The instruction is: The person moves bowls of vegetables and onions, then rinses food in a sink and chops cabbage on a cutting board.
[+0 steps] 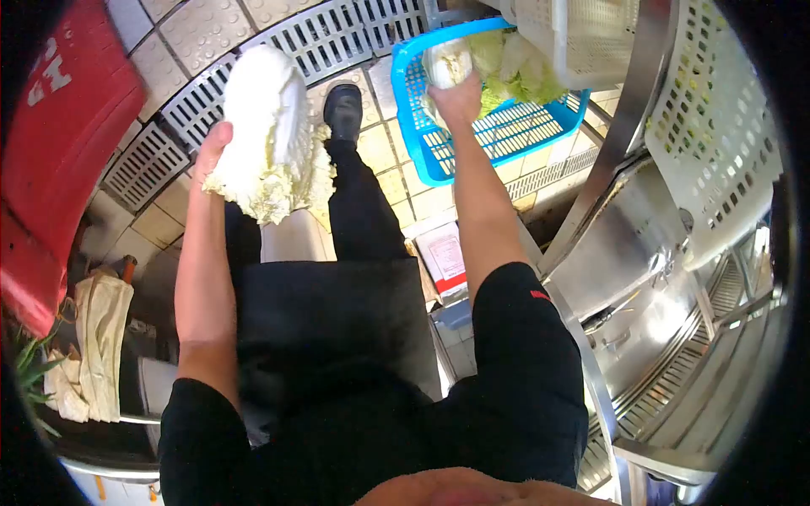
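On the left, my left hand (214, 145) holds up a large napa cabbage (274, 126). Its white stem end points away from me and its frilly yellowish leaves hang toward me; most of the fingers are hidden behind it. Reaching forward, my right hand (458, 99) grips a second napa cabbage (447, 61) at the left end of a blue plastic basket (424, 173). Further pale green cabbage leaves (527, 72) lie at the basket's far right side.
A slotted floor drain (312, 42) crosses the tiled floor ahead. White perforated crates (717, 126) and steel shelving (582, 244) stand at the right. On the left are a red container (67, 143) and a beige cloth (101, 346). A black shoe (343, 111) is between the cabbages.
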The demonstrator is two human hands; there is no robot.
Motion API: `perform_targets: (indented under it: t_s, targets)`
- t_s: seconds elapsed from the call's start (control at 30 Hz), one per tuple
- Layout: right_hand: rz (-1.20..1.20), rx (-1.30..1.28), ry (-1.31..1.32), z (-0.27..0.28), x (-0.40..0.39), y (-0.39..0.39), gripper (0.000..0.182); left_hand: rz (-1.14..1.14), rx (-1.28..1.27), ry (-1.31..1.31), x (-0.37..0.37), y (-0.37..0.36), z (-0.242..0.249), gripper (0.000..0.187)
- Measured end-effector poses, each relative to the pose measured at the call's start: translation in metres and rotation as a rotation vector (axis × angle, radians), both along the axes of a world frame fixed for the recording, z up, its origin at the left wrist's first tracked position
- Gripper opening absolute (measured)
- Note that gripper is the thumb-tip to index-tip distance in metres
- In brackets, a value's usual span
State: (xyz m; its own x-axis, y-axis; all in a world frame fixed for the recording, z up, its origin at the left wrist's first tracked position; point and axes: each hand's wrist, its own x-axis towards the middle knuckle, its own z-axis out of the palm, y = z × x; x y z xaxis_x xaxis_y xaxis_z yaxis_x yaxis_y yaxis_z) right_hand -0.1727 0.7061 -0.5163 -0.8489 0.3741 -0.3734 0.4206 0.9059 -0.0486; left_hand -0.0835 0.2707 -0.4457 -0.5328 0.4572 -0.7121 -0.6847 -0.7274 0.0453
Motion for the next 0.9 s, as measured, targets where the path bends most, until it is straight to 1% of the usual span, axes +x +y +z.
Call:
perform_targets:
  t_s: [0.03, 0.1, 0.13, 0.17, 0.2, 0.23, 0.3, 0.37, 0.4, 0.43, 0.47, 0.5, 0.53, 0.57, 0.6, 0.63, 0.7, 0.73, 0.8, 0.83, 0.87, 0.9]
  targets:
    - [-0.014, -0.069, -0.01, 0.012, 0.004, 0.002, 0.093, -0.039, -0.044, 0.022, 0.0, 0.003, 0.011, 0.086]
    - [-0.034, -0.202, -0.019, 0.042, 0.011, 0.007, 0.088, -0.004, 0.052, -0.013, 0.004, 0.005, 0.027, 0.087]
    - [-0.054, -0.252, 0.023, 0.054, 0.022, 0.011, 0.088, 0.004, 0.065, -0.041, 0.014, 0.003, 0.031, 0.089]
    - [-0.074, -0.303, 0.065, 0.07, 0.031, 0.012, 0.087, 0.016, 0.069, -0.032, 0.018, 0.001, 0.047, 0.089]
    - [-0.091, -0.32, 0.061, 0.103, 0.035, 0.001, 0.089, 0.029, 0.071, -0.022, 0.022, -0.002, 0.069, 0.09]
    - [-0.125, -0.372, 0.08, 0.123, 0.043, 0.0, 0.09, 0.044, 0.069, -0.012, 0.026, -0.007, 0.088, 0.09]
    - [-0.095, -0.43, 0.103, 0.161, 0.058, 0.0, 0.097, 0.081, 0.108, -0.035, 0.049, -0.024, 0.113, 0.088]
    - [-0.175, -0.605, 0.059, 0.202, 0.063, -0.008, 0.104, 0.146, 0.129, -0.042, 0.07, -0.045, 0.149, 0.085]
    - [-0.205, -0.471, -0.015, 0.223, 0.07, -0.009, 0.105, 0.203, 0.138, -0.046, 0.083, -0.055, 0.164, 0.075]
    - [-0.205, -0.368, -0.082, 0.236, 0.07, -0.016, 0.105, 0.255, 0.091, -0.135, 0.099, -0.064, 0.18, 0.07]
    - [-0.137, -0.495, -0.133, 0.264, 0.06, -0.04, 0.101, 0.333, 0.024, -0.219, 0.116, -0.074, 0.198, 0.066]
    - [-0.078, -0.629, -0.188, 0.294, 0.05, -0.065, 0.098, 0.338, -0.136, -0.227, 0.126, -0.079, 0.214, 0.06]
    - [0.019, -0.813, -0.153, 0.303, 0.043, -0.087, 0.095, 0.404, -0.052, -0.182, 0.134, -0.093, 0.225, 0.063]
    - [0.072, -0.899, -0.035, 0.319, 0.042, -0.12, 0.092, 0.463, 0.089, -0.099, 0.144, -0.107, 0.242, 0.065]
    - [0.113, -0.961, -0.014, 0.347, 0.04, -0.159, 0.083, 0.521, 0.196, -0.018, 0.155, -0.12, 0.26, 0.067]
    - [0.145, -1.007, 0.014, 0.377, 0.037, -0.198, 0.075, 0.572, 0.23, 0.037, 0.166, -0.13, 0.277, 0.069]
    - [0.348, -1.097, -0.068, 0.404, 0.027, -0.263, 0.083, 0.76, 0.24, 0.138, 0.192, -0.151, 0.313, 0.072]
    - [0.441, -1.123, -0.097, 0.419, 0.024, -0.293, 0.087, 0.834, 0.125, 0.173, 0.202, -0.165, 0.335, 0.072]
    - [0.58, -1.197, -0.243, 0.437, 0.011, -0.359, 0.087, 0.976, -0.075, 0.204, 0.226, -0.184, 0.371, 0.074]
    - [0.779, -1.123, -0.254, 0.509, 0.019, -0.443, 0.089, 1.072, -0.119, 0.219, 0.25, -0.209, 0.425, 0.078]
    - [0.898, -1.156, -0.233, 0.551, 0.03, -0.493, 0.092, 1.101, -0.051, 0.26, 0.27, -0.222, 0.44, 0.08]
    - [1.03, -1.079, -0.218, 0.574, 0.039, -0.531, 0.092, 1.127, 0.01, 0.305, 0.291, -0.234, 0.452, 0.082]
